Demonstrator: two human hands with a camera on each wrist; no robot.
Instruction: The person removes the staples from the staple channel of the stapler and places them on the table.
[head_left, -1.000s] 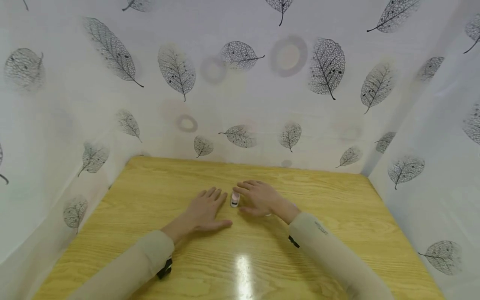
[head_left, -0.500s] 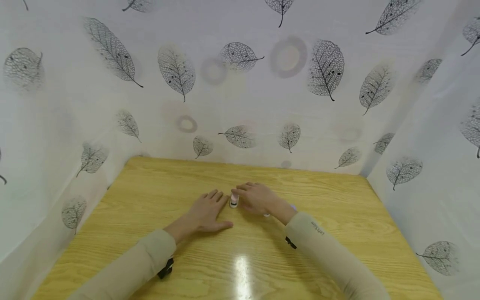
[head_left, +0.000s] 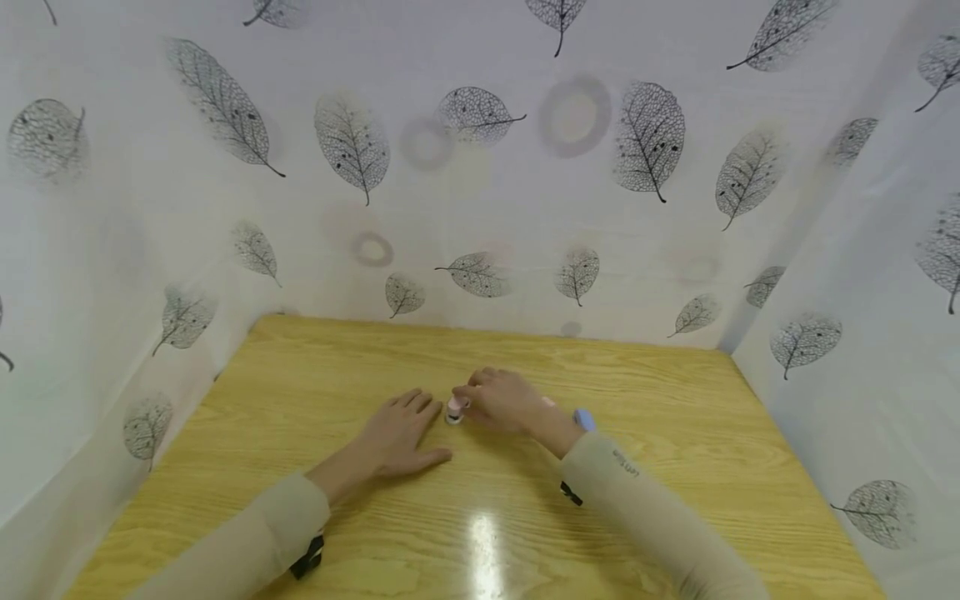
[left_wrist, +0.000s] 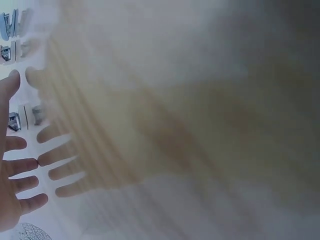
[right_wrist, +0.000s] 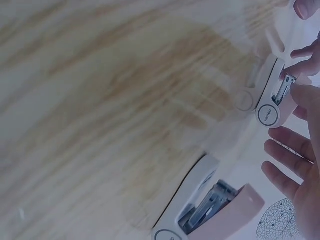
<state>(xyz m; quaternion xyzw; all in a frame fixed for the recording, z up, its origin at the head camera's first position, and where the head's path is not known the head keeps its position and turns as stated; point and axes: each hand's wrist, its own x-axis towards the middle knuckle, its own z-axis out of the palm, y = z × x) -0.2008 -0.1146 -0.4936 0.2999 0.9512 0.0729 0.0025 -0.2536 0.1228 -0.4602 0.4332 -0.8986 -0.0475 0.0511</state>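
Observation:
A small pink-and-white stapler (head_left: 454, 408) stands on the wooden table between the hands. My right hand (head_left: 504, 402) pinches its pink upper arm with thumb and index finger. In the right wrist view this stapler (right_wrist: 270, 114) shows its metal magazine between pink top and white base, while the other fingers extend free. My left hand (head_left: 397, 435) lies with spread, straight fingers just left of the stapler. In the left wrist view the left hand (left_wrist: 12, 185) is at the left edge, its fingers reflected in the glossy tabletop.
A second pink-and-white stapler (right_wrist: 227, 212) stands under the right wrist, mostly hidden in the head view. Beyond it is a blue stapler (head_left: 583, 419), partly behind the right forearm. White leaf-print curtains (head_left: 495, 192) enclose the table (head_left: 330, 358) at back and sides.
The right hand has closed its fingers on the stapler and shifted it slightly left and nearer. The left hand has slid a little left. The blue stapler has come into sight past the right wrist.

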